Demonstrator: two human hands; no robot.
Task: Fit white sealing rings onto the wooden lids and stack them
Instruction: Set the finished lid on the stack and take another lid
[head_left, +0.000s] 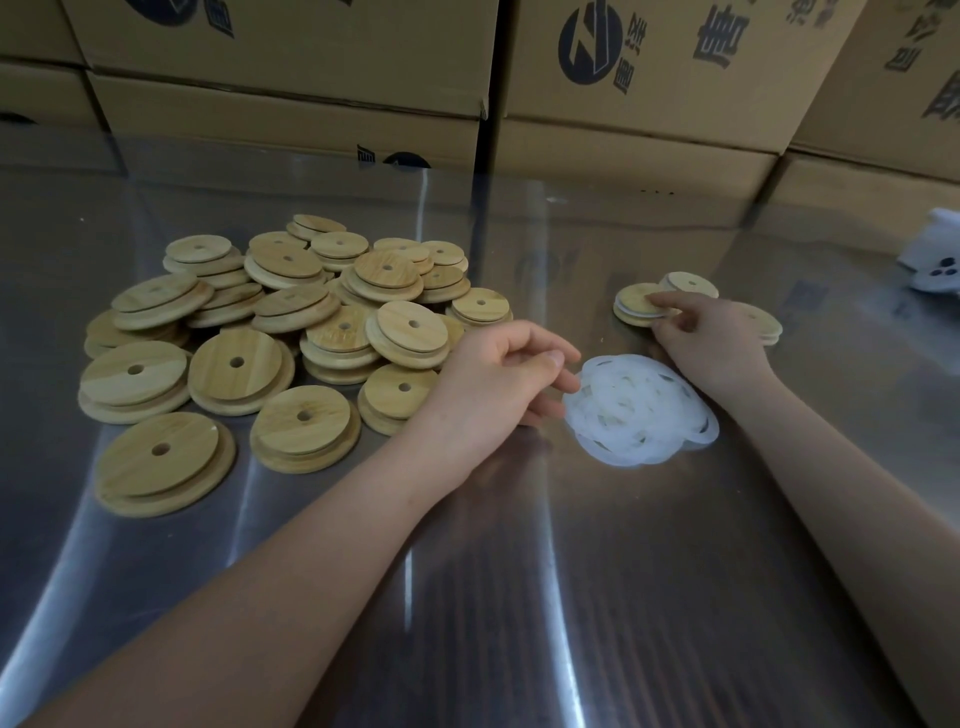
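Round wooden lids (270, 332), each with a centre hole, lie heaped at bench (519, 571) left. White sealing rings (641, 410) pile between the hands. Left hand (498, 384) fingers hang loose, empty; right hand (709, 343) fingers pinch a ringed lid (636, 309) beside cardboard boxes (649, 78).

Round wooden lids (291, 332), each with a centre hole, lie heaped at left; white rings (641, 410) tangle nearby; three finished lids (641, 309) sit beyond.

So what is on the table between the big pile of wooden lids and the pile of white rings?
Only the left hand, as the head view shows; its fingertips reach the white rings.
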